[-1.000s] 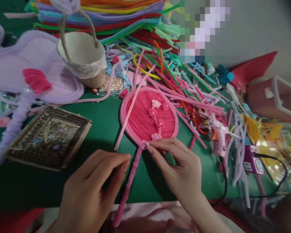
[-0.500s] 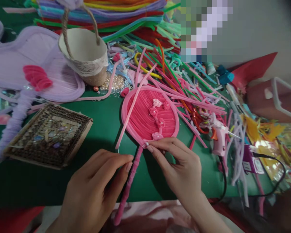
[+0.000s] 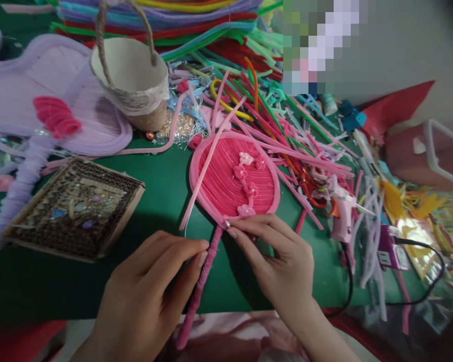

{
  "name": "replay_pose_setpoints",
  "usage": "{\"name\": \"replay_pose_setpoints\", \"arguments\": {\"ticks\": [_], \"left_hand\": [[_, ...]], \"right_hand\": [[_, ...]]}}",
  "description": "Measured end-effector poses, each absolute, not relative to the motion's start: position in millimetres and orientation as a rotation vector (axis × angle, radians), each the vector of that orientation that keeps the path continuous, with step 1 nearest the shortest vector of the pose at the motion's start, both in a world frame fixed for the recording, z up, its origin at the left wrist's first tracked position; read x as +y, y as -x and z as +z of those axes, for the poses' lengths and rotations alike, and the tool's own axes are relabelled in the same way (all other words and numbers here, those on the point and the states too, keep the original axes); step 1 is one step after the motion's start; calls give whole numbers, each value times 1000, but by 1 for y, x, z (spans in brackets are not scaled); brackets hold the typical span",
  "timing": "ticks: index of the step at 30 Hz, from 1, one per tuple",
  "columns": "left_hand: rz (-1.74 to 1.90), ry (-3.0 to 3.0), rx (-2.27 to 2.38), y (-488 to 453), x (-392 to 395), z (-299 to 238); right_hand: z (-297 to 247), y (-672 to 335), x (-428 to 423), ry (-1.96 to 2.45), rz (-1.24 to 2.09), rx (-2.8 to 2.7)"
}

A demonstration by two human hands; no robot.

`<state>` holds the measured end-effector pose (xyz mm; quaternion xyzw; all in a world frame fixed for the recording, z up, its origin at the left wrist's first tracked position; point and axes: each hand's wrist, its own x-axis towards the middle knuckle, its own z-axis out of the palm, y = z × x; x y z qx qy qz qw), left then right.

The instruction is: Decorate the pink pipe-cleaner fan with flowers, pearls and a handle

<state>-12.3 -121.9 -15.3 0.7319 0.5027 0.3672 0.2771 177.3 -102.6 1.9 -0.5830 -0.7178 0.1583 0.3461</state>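
On the bench (image 3: 158, 186), at the neck of the fan (image 3: 221, 193), the right hand (image 3: 287, 256) remains pinched on a bead (image 3: 225, 224), suggesting a steady hold, while the left hand (image 3: 147, 281), nearly closed, contents unclear, stays beside the handle (image 3: 205, 274).

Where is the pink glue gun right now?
In the head view, the glue gun is on the green table, toward the right, between the right hand and a purple packet.
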Motion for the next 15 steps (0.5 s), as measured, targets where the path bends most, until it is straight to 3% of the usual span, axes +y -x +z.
{"name": "replay_pose_setpoints", "arguments": {"ticks": [15], "left_hand": [[970,-1971,1365,13,-125,-14]], "right_hand": [[1,-177,-106,1507,396,-1866]]}}
